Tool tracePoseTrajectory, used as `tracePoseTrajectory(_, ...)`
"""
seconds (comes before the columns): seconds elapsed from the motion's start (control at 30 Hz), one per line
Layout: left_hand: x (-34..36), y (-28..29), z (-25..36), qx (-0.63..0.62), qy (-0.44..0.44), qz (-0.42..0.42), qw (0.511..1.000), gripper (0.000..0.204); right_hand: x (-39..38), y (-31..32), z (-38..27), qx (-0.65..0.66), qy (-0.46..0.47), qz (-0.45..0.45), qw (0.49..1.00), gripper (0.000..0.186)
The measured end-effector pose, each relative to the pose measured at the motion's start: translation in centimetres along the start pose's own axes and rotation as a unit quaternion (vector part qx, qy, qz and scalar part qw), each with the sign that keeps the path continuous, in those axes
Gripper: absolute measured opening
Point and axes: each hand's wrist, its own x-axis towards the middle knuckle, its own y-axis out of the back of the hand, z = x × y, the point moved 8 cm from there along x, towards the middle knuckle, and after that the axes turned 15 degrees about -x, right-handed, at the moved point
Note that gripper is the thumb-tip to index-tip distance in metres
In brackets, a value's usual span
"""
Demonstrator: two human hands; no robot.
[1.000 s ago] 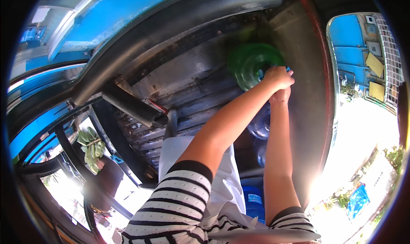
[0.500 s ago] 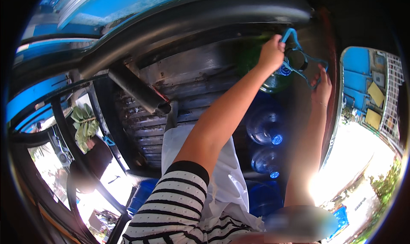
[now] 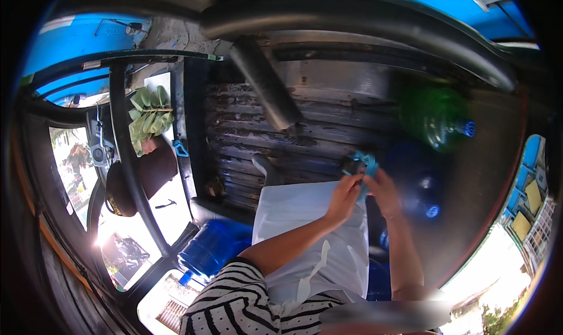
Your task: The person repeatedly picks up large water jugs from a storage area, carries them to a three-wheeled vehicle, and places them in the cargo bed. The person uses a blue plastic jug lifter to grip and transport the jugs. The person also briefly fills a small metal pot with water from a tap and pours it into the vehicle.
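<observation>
Close together over the white apron [image 3: 311, 206], my left hand [image 3: 343, 200] and my right hand [image 3: 384, 191] both grip a bunched light blue strap [image 3: 368, 160]. A dark round part shows beside the strap, near the left fingers; its shape is blurred. Right of my hands a clear blue water jug [image 3: 425, 185] lies with its capped neck toward me. Farther off, at the right, lies a green water jug [image 3: 437, 121] with a blue cap.
Dark slatted floorboards [image 3: 234, 118] stretch ahead, under a thick black padded bar [image 3: 352, 15] and a shorter black tube [image 3: 267, 83]. Another blue jug [image 3: 211, 247] is at my left. Beyond the side frame [image 3: 132, 141] are a leafy plant [image 3: 149, 115] and a light blue clip-like piece [image 3: 180, 148].
Both hands have drawn back from beside the green jug to above my apron, bringing the strap along. The strap was stretched between them and is now bunched. The view has turned left.
</observation>
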Motion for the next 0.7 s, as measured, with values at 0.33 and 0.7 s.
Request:
tracePoseTrajectory(0.33,-3.8,34.0,4.4,0.072,0.091,0.031,0.993,0.033,7.1,-35.0,-8.6,0.114,0.07,-0.245,0.96,0.035)
tracePoseTrajectory(0.7,-3.4,57.5,14.7,0.106,-0.051,0.167,0.979,0.029,12.2,-52.7,-20.8,0.006,0.128,-0.248,0.96,0.034)
